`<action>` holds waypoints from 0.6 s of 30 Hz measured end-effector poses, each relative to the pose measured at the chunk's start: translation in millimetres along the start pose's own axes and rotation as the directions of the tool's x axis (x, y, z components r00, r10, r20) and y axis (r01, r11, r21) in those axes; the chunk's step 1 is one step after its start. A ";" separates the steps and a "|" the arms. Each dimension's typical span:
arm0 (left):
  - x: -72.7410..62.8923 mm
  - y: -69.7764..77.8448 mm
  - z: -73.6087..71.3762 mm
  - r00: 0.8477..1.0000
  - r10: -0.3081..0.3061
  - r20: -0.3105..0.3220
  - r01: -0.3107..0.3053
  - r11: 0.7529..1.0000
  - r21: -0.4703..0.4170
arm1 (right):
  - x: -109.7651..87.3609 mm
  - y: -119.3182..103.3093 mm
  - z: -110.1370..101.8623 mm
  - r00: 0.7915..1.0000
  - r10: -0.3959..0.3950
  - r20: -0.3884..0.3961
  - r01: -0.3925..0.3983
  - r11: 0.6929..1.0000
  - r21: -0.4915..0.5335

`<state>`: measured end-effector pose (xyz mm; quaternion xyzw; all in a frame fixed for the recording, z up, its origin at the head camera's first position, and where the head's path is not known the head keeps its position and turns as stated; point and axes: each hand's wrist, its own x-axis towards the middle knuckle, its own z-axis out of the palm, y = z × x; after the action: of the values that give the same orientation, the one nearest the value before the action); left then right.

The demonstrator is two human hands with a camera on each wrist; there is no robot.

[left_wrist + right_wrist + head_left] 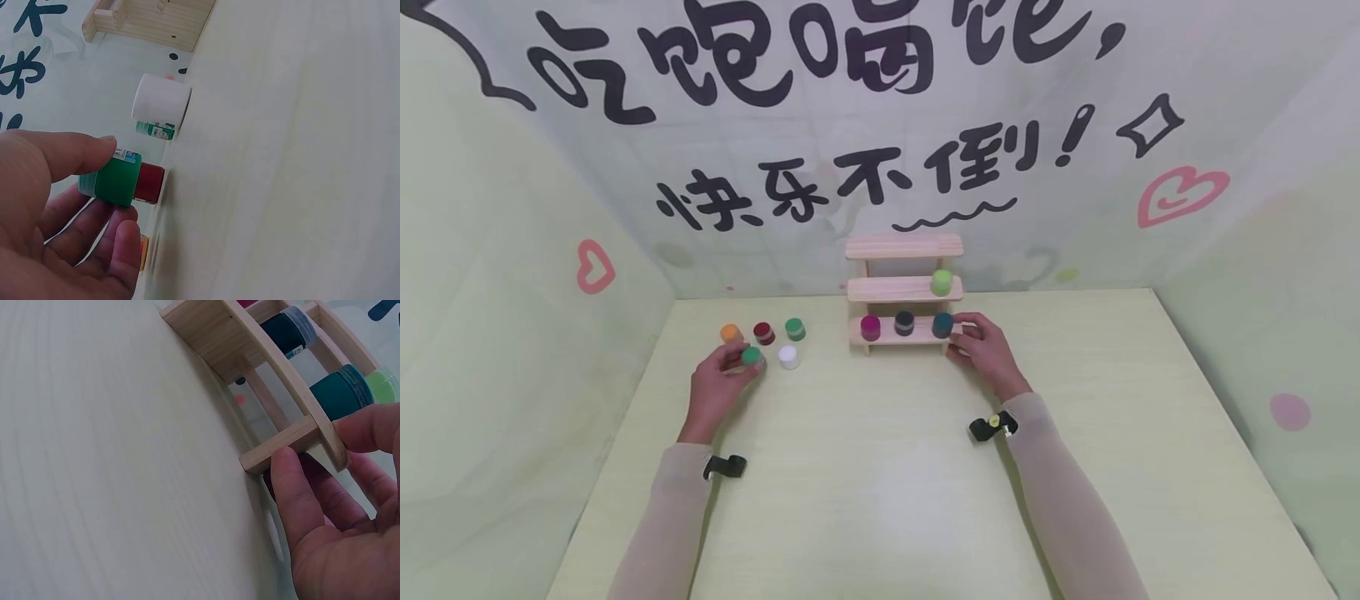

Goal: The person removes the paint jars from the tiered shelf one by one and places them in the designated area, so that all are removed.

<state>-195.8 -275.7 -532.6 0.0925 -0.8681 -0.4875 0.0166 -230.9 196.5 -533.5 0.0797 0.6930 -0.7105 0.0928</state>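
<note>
My left hand [718, 385] pinches a small green-lidded jar [752, 357] between thumb and fingers at the table's left. In the left wrist view this green jar [122, 180] is tipped on its side in the picture, overlapping a dark red jar [150, 183]. At the back, my right hand [991, 357] grips the right end of a three-step wooden rack [904, 247]. The right wrist view has the thumb at the lowest shelf's edge, beside a teal jar [340, 392], and a finger against the rack's leg [281, 445].
Near my left hand stand an orange jar [730, 332], a dark red jar [763, 333], another green jar [795, 329] and a white one [788, 357]. A magenta jar [870, 327] and a black jar [904, 323] share the lowest shelf; a light green jar [942, 282] occupies the middle shelf.
</note>
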 end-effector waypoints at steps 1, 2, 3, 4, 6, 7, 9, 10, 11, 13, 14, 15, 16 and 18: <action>0.1 -0.9 0.0 1.000 -0.006 0.006 0.006 1.000 0.007 | -0.2 -0.2 -0.1 1.000 0.000 0.004 0.000 1.000 0.005; 0.2 -1.9 0.1 1.000 -0.011 0.012 0.011 1.000 0.013 | -0.5 -0.4 -0.2 1.000 0.000 0.006 0.000 1.000 0.012; 0.2 -2.9 0.4 1.000 -0.018 0.016 0.017 1.000 0.022 | -0.9 -0.8 -0.2 1.000 0.001 0.008 -0.001 1.000 0.017; -0.2 -4.1 0.4 1.000 -0.022 0.020 0.021 0.999 0.031 | -1.0 -1.0 0.2 1.000 0.002 0.012 -0.003 1.000 0.024; -0.8 -6.2 1.1 0.999 -0.025 0.027 0.024 0.999 0.047 | -1.4 -1.3 1.0 1.000 0.007 0.012 -0.007 1.000 0.030; -1.1 -6.9 1.5 0.999 -0.029 0.030 0.027 0.998 0.054 | -1.3 -1.2 1.3 1.000 0.009 0.012 -0.009 0.999 0.035; -1.6 -7.9 1.9 0.999 -0.036 0.035 0.033 0.997 0.069 | -1.2 -1.1 1.7 1.000 0.012 0.014 -0.012 0.999 0.041; -1.6 -8.2 2.0 0.999 -0.036 0.037 0.033 0.997 0.074 | -1.0 -0.9 1.9 1.000 0.012 0.015 -0.013 0.999 0.044; -1.5 -8.6 1.9 0.999 -0.038 0.039 0.035 0.996 0.080 | -0.8 -0.8 2.0 1.000 0.012 0.016 -0.012 0.999 0.040; -0.9 -8.9 1.8 0.999 -0.041 0.036 0.038 0.996 0.080 | -0.3 -0.9 2.1 1.000 0.011 0.018 -0.012 0.999 0.036; -0.4 -8.8 1.9 0.999 -0.038 0.036 0.035 0.996 0.080 | -0.2 -1.0 2.0 1.000 0.011 0.019 -0.012 0.999 0.032; 0.1 -8.8 2.0 0.999 -0.031 0.037 0.028 0.996 0.079 | -0.3 -1.3 1.8 1.000 0.012 0.018 -0.012 1.000 0.029; 0.6 -8.5 2.2 0.999 -0.028 0.038 0.025 0.997 0.077 | -0.3 -1.5 1.6 1.000 0.013 0.017 -0.013 1.000 0.022; 1.8 -7.6 2.8 0.999 -0.026 0.040 0.023 0.997 0.074 | -0.6 -2.3 1.4 1.000 0.015 0.013 -0.015 1.000 0.020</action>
<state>-196.8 -277.5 -540.7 0.0937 -0.8843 -0.4573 -0.0103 -230.9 195.1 -531.1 0.0813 0.6848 -0.7170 0.1019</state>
